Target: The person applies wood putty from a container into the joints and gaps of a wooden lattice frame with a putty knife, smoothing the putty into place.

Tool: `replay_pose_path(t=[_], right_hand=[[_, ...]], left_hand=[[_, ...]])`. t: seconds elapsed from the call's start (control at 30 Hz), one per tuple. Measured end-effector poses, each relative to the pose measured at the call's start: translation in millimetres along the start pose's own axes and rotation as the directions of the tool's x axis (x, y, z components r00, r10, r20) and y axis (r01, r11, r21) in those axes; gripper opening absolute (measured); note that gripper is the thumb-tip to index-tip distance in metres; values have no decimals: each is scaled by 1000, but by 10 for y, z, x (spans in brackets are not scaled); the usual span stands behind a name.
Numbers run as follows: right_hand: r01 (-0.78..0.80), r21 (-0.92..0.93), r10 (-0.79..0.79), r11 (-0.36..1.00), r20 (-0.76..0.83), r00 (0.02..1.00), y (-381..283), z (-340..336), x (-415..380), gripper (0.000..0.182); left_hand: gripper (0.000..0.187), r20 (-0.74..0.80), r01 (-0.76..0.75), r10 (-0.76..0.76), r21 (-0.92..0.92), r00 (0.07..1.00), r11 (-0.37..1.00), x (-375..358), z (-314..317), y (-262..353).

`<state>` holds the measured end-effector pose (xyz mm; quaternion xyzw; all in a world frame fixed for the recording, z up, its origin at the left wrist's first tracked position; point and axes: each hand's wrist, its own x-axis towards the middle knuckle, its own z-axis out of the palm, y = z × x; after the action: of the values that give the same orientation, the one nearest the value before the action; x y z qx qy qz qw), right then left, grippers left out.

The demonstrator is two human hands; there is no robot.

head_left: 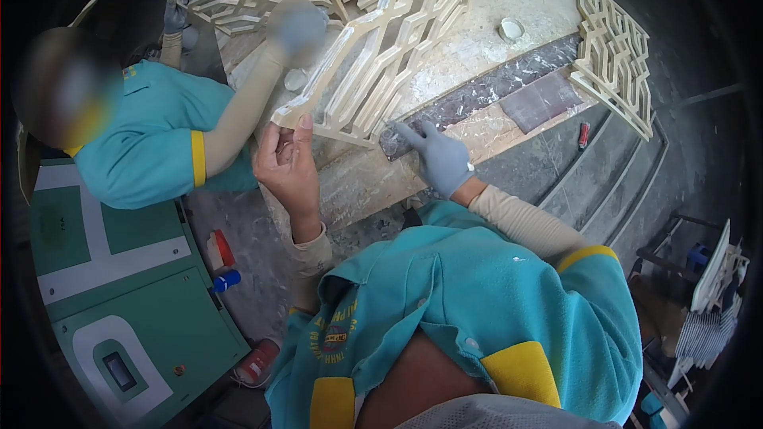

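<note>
A pale wooden lattice panel [380, 54] leans up at a slant over the worktable, with white smears along its strips. My bare left hand [288, 165] grips its near left corner between thumb and fingers. My right hand [442, 157], in a grey glove, is by the panel's lower right corner, fingers apart and nothing visible in them. Its fingertips lie close over a dark, white-spattered strip [497, 83] on the worktable [350, 187].
At left a co-worker in a teal shirt [159, 131] has gloved hands at another lattice panel [246, 0]. A further lattice [613, 56] overhangs the table's right edge. A small white cup [511, 29] stands on top. A green cabinet [135, 270] is at lower left.
</note>
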<state>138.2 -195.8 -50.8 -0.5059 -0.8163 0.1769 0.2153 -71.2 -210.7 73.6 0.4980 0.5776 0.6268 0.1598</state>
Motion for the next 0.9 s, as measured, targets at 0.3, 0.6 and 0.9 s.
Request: replay_pose_path(t=[0.3, 0.6, 0.9], right_hand=[[-8, -36, 11, 999, 105, 994, -305, -8, 168, 70], [-25, -72, 35, 997, 138, 990, -204, -76, 292, 68], [-103, -105, 117, 989, 131, 984, -79, -206, 462, 59]], left_hand=[[16, 16, -48, 47, 55, 999, 997, -110, 17, 13], [16, 8, -68, 68, 31, 998, 997, -100, 76, 7], [16, 32, -92, 90, 65, 995, 994, -103, 113, 5]])
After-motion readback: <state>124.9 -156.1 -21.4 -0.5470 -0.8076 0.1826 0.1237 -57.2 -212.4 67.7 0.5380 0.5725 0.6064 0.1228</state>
